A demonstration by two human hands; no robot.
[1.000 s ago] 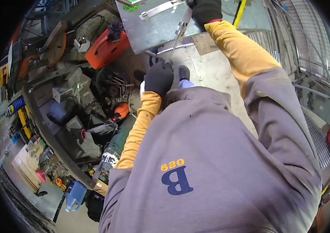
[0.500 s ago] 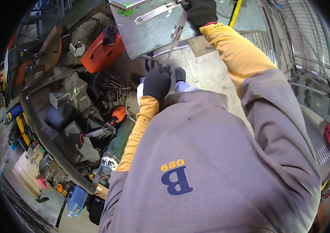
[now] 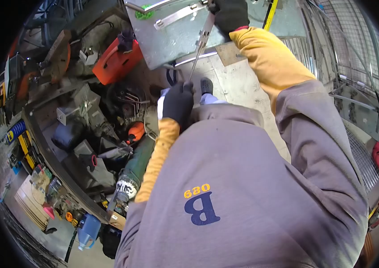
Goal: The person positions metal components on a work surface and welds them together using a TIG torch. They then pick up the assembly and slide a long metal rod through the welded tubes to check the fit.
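My right hand [image 3: 231, 13], in a black glove, is closed on a narrow metal bracket [image 3: 206, 30] at the near edge of the metal-topped table [image 3: 158, 49]. The bracket juts out over the edge toward me. My left hand [image 3: 178, 102], also gloved in black, wraps round the near end of a thin metal rod, perhaps a round file [image 3: 195, 64]. The rod's far end meets the bracket's lower end; the exact contact is too small to make out. A similar slotted metal strip [image 3: 180, 17] lies on the tabletop to the left of my right hand.
A yellow tape measure blade [image 3: 270, 17] lies right of my right hand. Left of the table are a red plastic container [image 3: 118, 60] and a bin [image 3: 46, 147] of scrap and tools. A green gas cylinder [image 3: 136, 167] lies by my left arm. Wire mesh stands far right.
My left hand has drawn back slightly toward my body and left with the rod. My right hand and the bracket stay nearly in place.
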